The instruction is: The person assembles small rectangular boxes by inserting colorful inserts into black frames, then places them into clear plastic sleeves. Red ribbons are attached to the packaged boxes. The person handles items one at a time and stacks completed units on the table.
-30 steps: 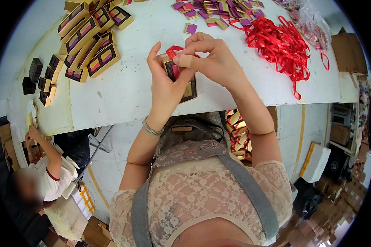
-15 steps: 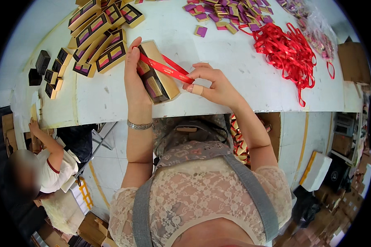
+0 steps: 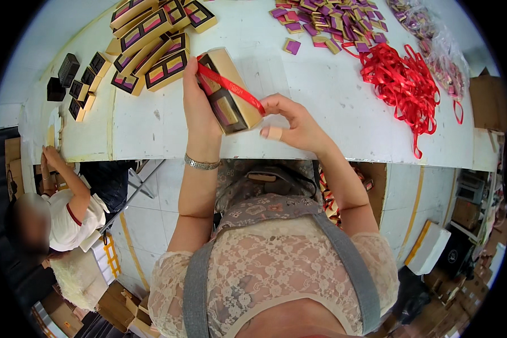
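In my left hand point(image 3: 200, 110) is a gold box point(image 3: 231, 65) with a dark windowed front, tilted above the near edge of the table. Purple and gold squares show through the window. A red ribbon point(image 3: 231, 85) runs slantwise across the box, from beside my left thumb to the right edge. My right hand point(image 3: 298, 124) is at that edge, its index finger against the ribbon's end and its thumb held apart below. A bandage-like wrap point(image 3: 275, 133) covers part of the right thumb. The far side of the box is hidden.
Several similar gold boxes point(image 3: 146, 34) are stacked at the far left, with smaller boxes point(image 3: 81, 90) beside them. Purple and gold squares point(image 3: 338, 22) lie scattered at the back. A heap of red ribbons point(image 3: 403, 84) lies at right. A co-worker point(image 3: 76, 211) sits at lower left.
The ribbon's loose loop has been drawn flat against the box. My right thumb and index finger have moved apart. The whole scene has shifted slightly right in view.
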### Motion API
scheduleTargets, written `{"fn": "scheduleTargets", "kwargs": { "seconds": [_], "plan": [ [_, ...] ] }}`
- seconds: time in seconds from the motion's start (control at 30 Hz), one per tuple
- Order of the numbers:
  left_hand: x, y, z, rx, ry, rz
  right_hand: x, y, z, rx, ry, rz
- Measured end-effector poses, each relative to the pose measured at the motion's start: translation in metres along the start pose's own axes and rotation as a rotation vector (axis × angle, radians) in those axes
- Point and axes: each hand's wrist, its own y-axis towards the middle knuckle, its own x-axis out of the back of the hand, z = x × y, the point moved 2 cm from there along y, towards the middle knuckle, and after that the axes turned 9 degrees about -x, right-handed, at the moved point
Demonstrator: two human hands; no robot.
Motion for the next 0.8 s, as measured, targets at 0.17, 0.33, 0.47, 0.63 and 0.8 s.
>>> {"fn": "scheduleTargets", "kwargs": {
  "seconds": [0.17,0.33,0.47,0.63,0.8],
  "plan": [
    [-0.001,-0.005,0.002,-0.114,0.041,0.192,-0.016,0.002,-0.008,-0.073,0.473,0.151],
    [-0.009,-0.014,-0.020,-0.146,0.007,0.400,-0.001,0.001,0.007,-0.186,0.476,0.252],
    [-0.029,-0.022,-0.024,-0.053,-0.090,0.268,0.011,0.008,0.031,0.008,0.251,0.147],
    [-0.047,-0.021,-0.019,-0.214,-0.158,0.275,0.011,0.015,0.031,0.307,0.072,0.028],
    [-0.047,0.001,-0.009,-0.225,-0.101,0.170,-0.015,0.015,0.010,0.021,0.639,0.052]
  ]
}}
